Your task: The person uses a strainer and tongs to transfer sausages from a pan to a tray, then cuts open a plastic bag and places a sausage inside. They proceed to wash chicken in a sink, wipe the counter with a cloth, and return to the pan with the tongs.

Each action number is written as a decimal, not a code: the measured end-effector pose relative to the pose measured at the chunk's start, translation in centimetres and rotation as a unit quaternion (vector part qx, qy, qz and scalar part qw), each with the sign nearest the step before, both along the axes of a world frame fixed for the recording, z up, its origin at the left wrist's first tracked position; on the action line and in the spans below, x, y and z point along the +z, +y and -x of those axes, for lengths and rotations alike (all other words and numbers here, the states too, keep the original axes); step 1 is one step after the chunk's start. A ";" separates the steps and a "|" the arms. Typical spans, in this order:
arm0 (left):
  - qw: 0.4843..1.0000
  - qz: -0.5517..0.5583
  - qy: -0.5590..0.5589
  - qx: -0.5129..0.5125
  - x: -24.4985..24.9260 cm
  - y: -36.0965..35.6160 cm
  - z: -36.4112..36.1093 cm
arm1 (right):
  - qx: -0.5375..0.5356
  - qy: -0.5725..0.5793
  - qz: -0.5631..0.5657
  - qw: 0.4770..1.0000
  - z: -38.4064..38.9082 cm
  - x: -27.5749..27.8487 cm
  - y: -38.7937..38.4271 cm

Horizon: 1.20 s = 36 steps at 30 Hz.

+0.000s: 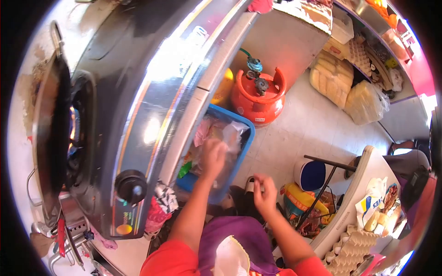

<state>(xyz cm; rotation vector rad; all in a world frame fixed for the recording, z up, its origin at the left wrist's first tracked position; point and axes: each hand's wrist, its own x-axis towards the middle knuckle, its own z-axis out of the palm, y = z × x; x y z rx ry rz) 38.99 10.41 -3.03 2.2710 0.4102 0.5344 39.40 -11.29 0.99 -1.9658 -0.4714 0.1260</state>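
My left hand [213,158] is over a blue plastic bin [251,133] on the floor, its fingers curled closed. Whether anything is in those fingers I cannot make out. Crumpled clear plastic [235,133] lies just beyond the hand in the bin, with a pink wrapper [202,133] and a green wrapper [184,169] nearby. My right hand [265,197] hovers in the air right of the bin, above a dark shoe. Its fingers are loosely bent and apart, and nothing shows in them.
A gas stove [152,115] with a lit burner and a dark pan [50,124] stands at left. An orange gas cylinder [260,99] is behind the bin. Wrapped bread [332,78] sits beside shelves. At right, a table [352,207] holds egg trays [352,246].
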 end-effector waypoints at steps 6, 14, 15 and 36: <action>0.999 0.028 -0.016 -0.022 12.3 -3.4 3.4 | 0.383 -0.167 0.106 0.902 -9.7 6.6 7.6; 0.995 0.047 -0.086 0.014 17.6 -4.7 7.9 | 0.475 -0.252 0.358 0.764 -5.2 9.2 7.8; 0.996 0.050 -0.076 0.002 18.4 -4.9 8.6 | 0.490 -0.287 0.358 0.741 -4.8 7.8 7.9; 0.982 0.114 -0.148 -0.002 23.5 -6.4 16.4 | 0.652 -0.272 0.333 0.625 5.4 18.3 10.2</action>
